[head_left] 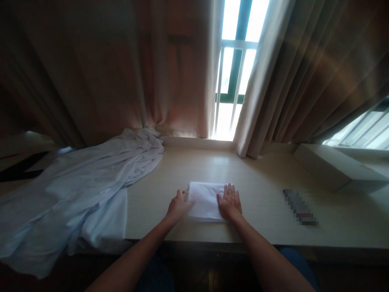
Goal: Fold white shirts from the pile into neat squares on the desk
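A white cloth (205, 200), folded into a small flat rectangle, lies on the pale table (258, 223) in front of me. My left hand (178, 207) is at its left edge, fingers curled under and thumb on top, pinching the side. Flat on the right part of the cloth rests my right hand (231, 202), with its fingers stretched out and pointing away from me. The tips of the left fingers are partly hidden and a little blurred.
Rumpled white fabric (100, 182) is heaped at the left and hangs over the front edge. To the right lie a blurred-out dark oblong object (300, 207) and a pale box (337, 166). Curtains (182, 81) and a barred window (234, 73) stand behind.
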`<action>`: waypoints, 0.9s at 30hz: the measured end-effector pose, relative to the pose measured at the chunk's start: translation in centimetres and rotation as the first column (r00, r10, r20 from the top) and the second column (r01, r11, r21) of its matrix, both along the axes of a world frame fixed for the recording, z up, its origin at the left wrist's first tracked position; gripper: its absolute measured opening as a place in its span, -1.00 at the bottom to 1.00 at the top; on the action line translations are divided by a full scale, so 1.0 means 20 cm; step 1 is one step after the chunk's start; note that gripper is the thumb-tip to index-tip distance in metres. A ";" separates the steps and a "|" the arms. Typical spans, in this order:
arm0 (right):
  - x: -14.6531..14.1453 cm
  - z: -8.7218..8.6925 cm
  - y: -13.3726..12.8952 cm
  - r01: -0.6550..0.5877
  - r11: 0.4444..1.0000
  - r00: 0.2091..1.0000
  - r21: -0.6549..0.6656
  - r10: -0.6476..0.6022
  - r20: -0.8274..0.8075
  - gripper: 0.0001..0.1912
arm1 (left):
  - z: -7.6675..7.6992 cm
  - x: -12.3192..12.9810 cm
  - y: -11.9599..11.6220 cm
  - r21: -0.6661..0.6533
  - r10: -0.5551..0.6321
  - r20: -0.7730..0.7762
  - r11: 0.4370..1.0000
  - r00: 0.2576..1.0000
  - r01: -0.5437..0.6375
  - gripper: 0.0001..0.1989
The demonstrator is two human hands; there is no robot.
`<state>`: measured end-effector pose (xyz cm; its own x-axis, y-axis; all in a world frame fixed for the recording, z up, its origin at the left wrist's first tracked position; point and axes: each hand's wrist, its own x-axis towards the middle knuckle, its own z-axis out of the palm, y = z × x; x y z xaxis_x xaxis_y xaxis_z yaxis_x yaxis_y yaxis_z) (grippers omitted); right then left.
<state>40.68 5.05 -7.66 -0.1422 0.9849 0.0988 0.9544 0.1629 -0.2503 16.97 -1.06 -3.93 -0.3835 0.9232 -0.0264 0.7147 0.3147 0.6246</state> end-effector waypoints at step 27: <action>0.00 0.17 -0.30 -0.346 0.938 0.937 -0.036 0.343 -0.068 -0.33 | -0.25 0.20 -0.03 0.102 -0.271 -0.558 0.916 0.784 0.389 -0.36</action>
<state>40.70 -0.86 -4.25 -0.4685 0.8804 0.0729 0.8250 0.4655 -0.3204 21.01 -1.62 -8.96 0.0451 0.9572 0.2859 0.9849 -0.0906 0.1477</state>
